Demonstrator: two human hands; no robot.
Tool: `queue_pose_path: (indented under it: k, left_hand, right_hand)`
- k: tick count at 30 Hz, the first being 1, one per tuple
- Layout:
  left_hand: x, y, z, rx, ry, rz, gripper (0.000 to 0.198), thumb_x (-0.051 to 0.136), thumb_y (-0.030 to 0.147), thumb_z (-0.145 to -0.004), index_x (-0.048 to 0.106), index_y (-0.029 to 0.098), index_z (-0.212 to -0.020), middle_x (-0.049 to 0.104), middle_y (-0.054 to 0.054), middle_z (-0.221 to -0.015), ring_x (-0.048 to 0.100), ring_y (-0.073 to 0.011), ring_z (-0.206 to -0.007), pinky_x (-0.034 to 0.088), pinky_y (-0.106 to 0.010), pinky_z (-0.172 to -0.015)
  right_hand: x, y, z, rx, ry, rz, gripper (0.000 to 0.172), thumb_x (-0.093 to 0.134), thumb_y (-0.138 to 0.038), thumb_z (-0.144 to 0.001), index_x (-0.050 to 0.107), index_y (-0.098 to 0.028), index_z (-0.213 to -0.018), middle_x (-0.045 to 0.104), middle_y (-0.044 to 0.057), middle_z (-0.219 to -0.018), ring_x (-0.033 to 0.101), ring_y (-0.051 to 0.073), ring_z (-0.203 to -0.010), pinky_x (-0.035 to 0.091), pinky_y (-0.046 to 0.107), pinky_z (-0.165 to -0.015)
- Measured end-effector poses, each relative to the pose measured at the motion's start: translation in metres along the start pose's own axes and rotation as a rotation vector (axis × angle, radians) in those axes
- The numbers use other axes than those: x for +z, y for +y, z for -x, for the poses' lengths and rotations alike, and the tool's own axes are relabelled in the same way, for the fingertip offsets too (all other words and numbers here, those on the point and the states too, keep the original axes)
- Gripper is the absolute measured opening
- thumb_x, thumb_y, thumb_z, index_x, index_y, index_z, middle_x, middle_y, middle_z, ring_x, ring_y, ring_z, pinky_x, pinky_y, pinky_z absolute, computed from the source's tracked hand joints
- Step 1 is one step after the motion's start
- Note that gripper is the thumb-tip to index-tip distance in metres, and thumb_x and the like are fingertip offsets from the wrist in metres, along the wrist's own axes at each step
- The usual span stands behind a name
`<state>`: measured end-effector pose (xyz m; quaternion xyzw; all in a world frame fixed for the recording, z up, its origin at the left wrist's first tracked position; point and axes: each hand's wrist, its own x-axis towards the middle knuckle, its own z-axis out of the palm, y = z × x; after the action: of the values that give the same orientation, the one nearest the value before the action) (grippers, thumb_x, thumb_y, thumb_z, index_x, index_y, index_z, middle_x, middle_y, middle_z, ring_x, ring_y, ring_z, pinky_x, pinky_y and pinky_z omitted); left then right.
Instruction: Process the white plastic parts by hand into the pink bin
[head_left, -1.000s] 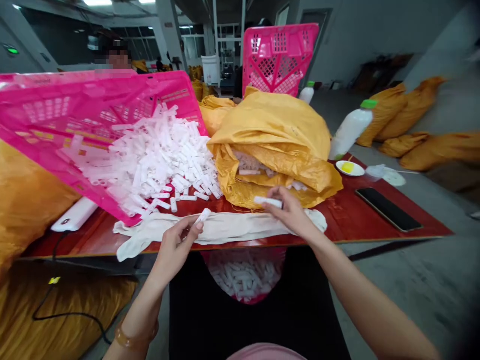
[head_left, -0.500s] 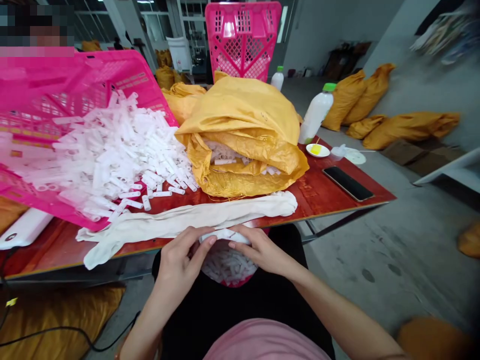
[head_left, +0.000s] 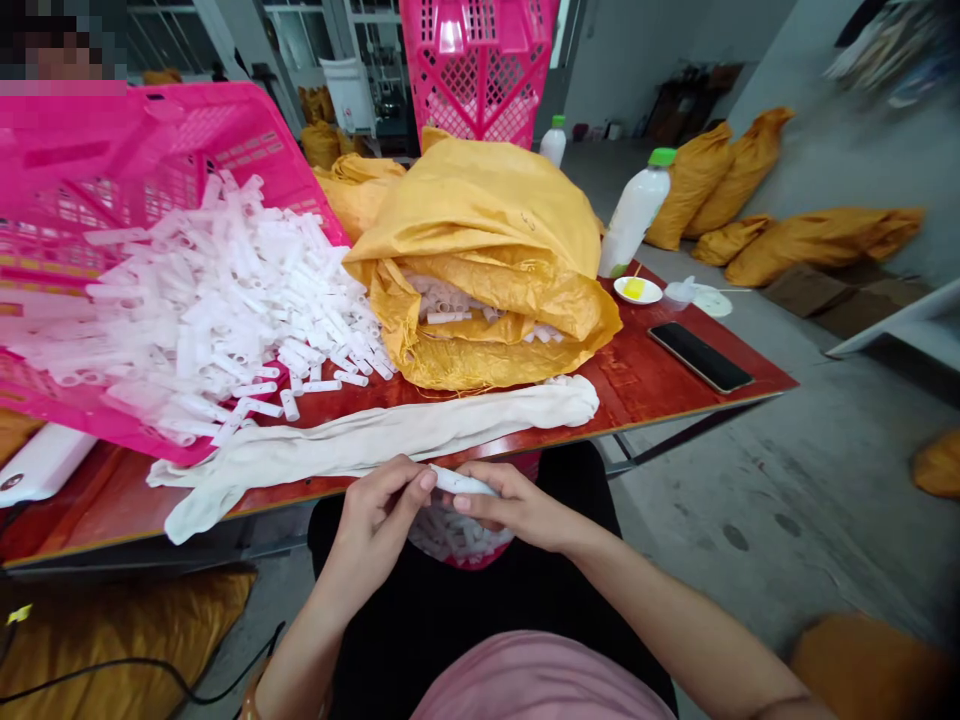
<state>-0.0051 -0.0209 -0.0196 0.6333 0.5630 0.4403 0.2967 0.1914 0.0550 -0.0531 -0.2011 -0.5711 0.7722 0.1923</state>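
A small white plastic tube [head_left: 460,483] is held over my lap, just off the table's front edge. My right hand [head_left: 521,508] grips it between thumb and fingers. The thumb and fingertips of my left hand [head_left: 382,515] are pinched at the tube's left end; whether something else is between them is hidden. Below both hands, a pink container on my lap holds many similar white tubes [head_left: 457,535]. A long white cloth [head_left: 375,440] lies along the table edge, just beyond my fingers.
On the red table [head_left: 622,370], a tipped pink basket [head_left: 285,150] spills white tubes [head_left: 247,300] at left. A yellow woven sack [head_left: 487,210] with more tubes stands in the middle. A phone [head_left: 701,357], small dish [head_left: 651,297] and white bottle [head_left: 636,215] are at right.
The white tube now slants down to the right, and less of it shows at my left fingers. My left fingertips have shifted slightly. The view has tilted down a little.
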Motion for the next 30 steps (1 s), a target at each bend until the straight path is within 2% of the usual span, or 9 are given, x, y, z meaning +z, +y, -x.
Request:
queue_pose_path:
  k: [3,6,9,12,17,20,24,27,30]
  left_hand:
    - [0.001,0.004,0.001,0.095,-0.006,0.037,0.027,0.055,0.026,-0.101,0.066,0.018,-0.078,0.064,-0.001,-0.074,0.059,-0.013,-0.069,0.046,-0.024,-0.067]
    - [0.004,0.002,0.001,0.134,-0.024,0.035,0.025,0.055,0.023,-0.1,0.067,0.019,-0.078,0.064,-0.001,-0.075,0.058,-0.0125,-0.069,0.045,-0.023,-0.067]
    - [0.006,-0.007,0.001,0.072,-0.018,0.036,0.028,0.054,0.024,-0.101,0.064,0.018,-0.076,0.062,-0.001,-0.073,0.057,-0.0126,-0.068,0.044,-0.023,-0.066]
    - [0.01,-0.018,0.005,0.04,-0.001,0.031,0.029,0.054,0.026,-0.101,0.062,0.018,-0.075,0.058,0.0,-0.071,0.055,-0.0123,-0.066,0.044,-0.023,-0.064]
    - [0.013,-0.023,0.013,0.073,-0.05,-0.03,0.008,0.057,0.025,-0.1,0.064,0.02,-0.101,0.06,0.0,-0.084,0.054,-0.0118,-0.071,0.043,-0.022,-0.065]
    - [0.009,-0.017,0.014,0.089,-0.157,-0.087,0.009,0.054,0.024,-0.101,0.062,0.021,-0.1,0.059,0.001,-0.084,0.054,-0.0113,-0.071,0.044,-0.022,-0.067]
    - [0.004,-0.011,0.013,0.056,-0.288,-0.099,0.013,0.053,0.027,-0.102,0.064,0.021,-0.099,0.062,0.0,-0.087,0.058,-0.0118,-0.076,0.045,-0.022,-0.07]
    - [0.004,-0.01,0.014,0.034,-0.323,-0.073,0.015,0.053,0.028,-0.102,0.066,0.021,-0.102,0.064,0.0,-0.089,0.059,-0.0121,-0.078,0.046,-0.022,-0.071]
    - [0.005,-0.014,0.015,0.029,-0.343,-0.053,0.017,0.052,0.029,-0.102,0.066,0.02,-0.101,0.064,-0.001,-0.088,0.06,-0.0127,-0.078,0.046,-0.023,-0.072]
  right_hand:
    - [-0.001,0.005,0.0,0.176,-0.184,-0.371,0.029,0.069,-0.043,-0.09,0.062,-0.015,-0.095,0.026,-0.012,-0.056,0.015,0.005,-0.045,0.013,0.02,-0.044]
    - [0.001,0.008,0.0,0.188,-0.208,-0.432,0.029,0.068,-0.042,-0.091,0.062,-0.015,-0.095,0.025,-0.013,-0.055,0.014,0.005,-0.044,0.012,0.02,-0.043]
    - [0.005,0.009,0.001,0.011,0.004,-0.106,0.029,0.067,-0.043,-0.093,0.065,-0.015,-0.102,0.043,-0.007,-0.064,0.033,0.007,-0.053,0.028,0.02,-0.051]
    - [0.006,0.007,0.002,-0.157,0.117,0.286,0.032,0.06,-0.045,-0.098,0.065,-0.016,-0.111,0.061,0.002,-0.094,0.054,0.014,-0.082,0.042,0.025,-0.075]
    - [-0.001,-0.004,0.003,-0.159,0.043,0.508,0.036,0.04,-0.043,-0.107,0.063,-0.016,-0.107,0.062,0.002,-0.092,0.055,0.014,-0.081,0.042,0.025,-0.076]
    - [-0.006,-0.015,0.003,-0.213,-0.048,0.716,0.031,0.039,-0.034,-0.108,0.063,-0.015,-0.106,0.064,0.005,-0.096,0.057,0.016,-0.086,0.042,0.026,-0.079]
    - [-0.009,-0.025,0.002,-0.18,-0.154,0.931,0.021,0.047,-0.028,-0.103,0.061,-0.015,-0.094,0.057,0.0,-0.078,0.051,0.012,-0.069,0.036,0.023,-0.065]
    - [-0.007,-0.018,0.002,-0.136,-0.135,0.878,0.014,0.054,-0.023,-0.098,0.058,-0.015,-0.088,0.05,-0.004,-0.068,0.046,0.009,-0.059,0.031,0.021,-0.057]
    - [-0.003,-0.001,0.004,-0.098,-0.026,0.725,0.016,0.054,-0.022,-0.097,0.056,-0.016,-0.082,0.049,-0.005,-0.064,0.045,0.008,-0.057,0.031,0.02,-0.055]
